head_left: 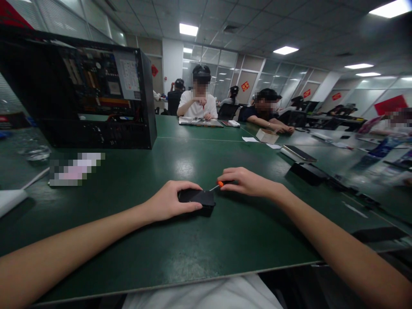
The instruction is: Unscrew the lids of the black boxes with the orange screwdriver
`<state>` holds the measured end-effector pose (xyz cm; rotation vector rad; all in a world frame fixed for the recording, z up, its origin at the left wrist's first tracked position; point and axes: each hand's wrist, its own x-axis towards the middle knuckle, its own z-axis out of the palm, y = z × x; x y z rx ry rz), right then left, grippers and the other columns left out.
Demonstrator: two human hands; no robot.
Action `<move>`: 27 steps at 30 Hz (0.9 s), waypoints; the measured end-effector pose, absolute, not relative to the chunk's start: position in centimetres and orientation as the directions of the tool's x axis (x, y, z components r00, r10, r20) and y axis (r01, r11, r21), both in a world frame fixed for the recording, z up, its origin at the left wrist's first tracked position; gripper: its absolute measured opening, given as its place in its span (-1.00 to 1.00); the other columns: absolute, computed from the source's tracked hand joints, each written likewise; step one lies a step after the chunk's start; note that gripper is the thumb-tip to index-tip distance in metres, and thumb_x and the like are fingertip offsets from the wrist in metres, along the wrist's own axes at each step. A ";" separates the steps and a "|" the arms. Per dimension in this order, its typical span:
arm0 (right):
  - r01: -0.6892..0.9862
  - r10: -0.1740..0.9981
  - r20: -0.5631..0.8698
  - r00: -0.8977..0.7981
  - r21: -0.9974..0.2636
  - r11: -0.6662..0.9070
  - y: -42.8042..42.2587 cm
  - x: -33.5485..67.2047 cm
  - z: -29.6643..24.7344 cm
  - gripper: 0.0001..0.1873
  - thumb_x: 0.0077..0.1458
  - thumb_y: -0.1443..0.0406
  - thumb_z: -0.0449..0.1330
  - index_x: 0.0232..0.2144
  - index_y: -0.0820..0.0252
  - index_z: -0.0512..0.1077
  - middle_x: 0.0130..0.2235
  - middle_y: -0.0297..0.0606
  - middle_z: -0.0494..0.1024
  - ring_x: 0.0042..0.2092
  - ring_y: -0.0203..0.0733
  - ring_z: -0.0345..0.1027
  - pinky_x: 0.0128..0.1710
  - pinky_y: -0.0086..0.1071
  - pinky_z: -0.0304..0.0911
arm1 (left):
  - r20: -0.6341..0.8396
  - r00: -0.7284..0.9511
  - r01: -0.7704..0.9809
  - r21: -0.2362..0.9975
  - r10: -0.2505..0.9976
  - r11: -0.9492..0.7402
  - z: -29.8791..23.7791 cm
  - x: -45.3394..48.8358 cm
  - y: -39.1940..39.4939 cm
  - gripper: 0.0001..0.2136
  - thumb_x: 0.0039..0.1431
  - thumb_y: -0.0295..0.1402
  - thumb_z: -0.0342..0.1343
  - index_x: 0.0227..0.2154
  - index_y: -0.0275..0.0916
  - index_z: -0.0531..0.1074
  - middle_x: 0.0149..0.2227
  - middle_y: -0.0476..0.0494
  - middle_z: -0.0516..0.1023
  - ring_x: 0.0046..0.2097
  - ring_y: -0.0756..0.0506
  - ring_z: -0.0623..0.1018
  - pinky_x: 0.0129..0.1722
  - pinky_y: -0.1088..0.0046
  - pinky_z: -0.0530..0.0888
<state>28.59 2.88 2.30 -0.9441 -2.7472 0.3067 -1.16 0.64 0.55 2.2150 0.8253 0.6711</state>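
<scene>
My left hand (172, 199) grips a small black box-shaped device (201, 198) by its left end, thumb on the near side and fingers on the far side. The device rests on the green table (154, 253). Pinched in the fingers of my right hand (241, 181) is a screwdriver (220, 184) with an orange handle and a thin metal shaft. Its shaft slants down to the left, with the tip at the far right part of the device's top. Whether the tip sits in a screw is too small to tell.
An open black computer case (146, 103) stands at the back left. A blurred-out flat item (77, 169) and a white object (11, 201) lie left. On the right are a black box (307, 173) and a small open carton (267, 135). Across the table a person (193, 103) works on a flat panel.
</scene>
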 end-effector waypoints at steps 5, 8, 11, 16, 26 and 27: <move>0.583 0.629 0.123 -0.768 -0.273 0.765 3.1 29.1 2.8 -0.57 0.36 0.07 0.03 -0.04 0.24 0.51 -0.20 -0.15 0.51 -0.20 -0.21 0.37 -0.17 -0.37 0.21 | 0.225 0.667 0.358 0.739 0.710 -0.571 0.4 -1.1 0.6 -0.61 0.11 -0.14 0.30 -0.05 -0.24 0.57 -0.17 -0.11 0.66 -0.19 -0.16 0.60 -0.10 0.35 0.48; 0.555 0.614 0.131 -0.778 -0.313 0.770 3.1 29.0 2.6 -0.58 0.35 0.07 0.04 -0.05 0.26 0.51 -0.20 -0.16 0.52 -0.20 -0.23 0.38 -0.18 -0.39 0.22 | 0.227 0.673 0.355 0.736 0.704 -0.577 0.4 -1.0 0.5 -0.62 0.12 -0.15 0.29 -0.06 -0.24 0.57 -0.16 -0.11 0.66 -0.18 -0.16 0.60 -0.13 0.37 0.47; 0.541 0.605 0.151 -0.782 -0.319 0.778 2.9 28.5 2.1 -0.59 0.35 0.08 0.05 -0.07 0.26 0.51 -0.21 -0.16 0.53 -0.22 -0.24 0.40 -0.20 -0.41 0.23 | 0.214 0.684 0.355 0.738 0.698 -0.574 0.7 -1.3 0.5 -0.61 0.11 -0.16 0.30 -0.04 -0.23 0.56 -0.15 -0.11 0.65 -0.16 -0.16 0.60 -0.13 0.38 0.46; 0.547 0.594 0.194 -0.780 -0.247 0.799 2.0 27.2 1.5 -0.59 0.36 0.10 0.05 -0.02 0.26 0.51 -0.22 -0.13 0.58 -0.25 -0.22 0.43 -0.22 -0.39 0.25 | 0.154 0.684 0.390 0.748 0.713 -0.537 1.0 -2.2 1.0 -0.58 0.07 -0.14 0.31 -0.04 -0.24 0.56 -0.19 -0.09 0.65 -0.19 -0.16 0.60 -0.16 0.38 0.47; 0.453 0.509 0.254 -0.822 -0.248 0.856 1.2 26.3 0.1 -0.56 0.41 0.21 -0.06 0.18 0.28 0.36 -0.19 -0.09 0.55 -0.23 -0.24 0.42 -0.20 -0.41 0.26 | 0.153 0.650 0.386 0.777 0.745 -0.497 0.4 -2.3 1.4 -0.59 0.02 -0.15 0.36 -0.10 -0.27 0.59 -0.22 -0.10 0.67 -0.18 -0.18 0.61 -0.18 0.38 0.46; 0.432 0.505 0.260 -0.823 -0.291 0.854 1.3 26.3 -0.1 -0.58 0.40 0.21 -0.04 0.16 0.27 0.38 -0.18 -0.10 0.56 -0.21 -0.24 0.42 -0.18 -0.41 0.26 | 0.153 0.652 0.381 0.781 0.743 -0.495 0.3 -2.3 1.5 -0.59 0.02 -0.15 0.36 -0.10 -0.27 0.59 -0.21 -0.10 0.68 -0.17 -0.18 0.61 -0.17 0.38 0.46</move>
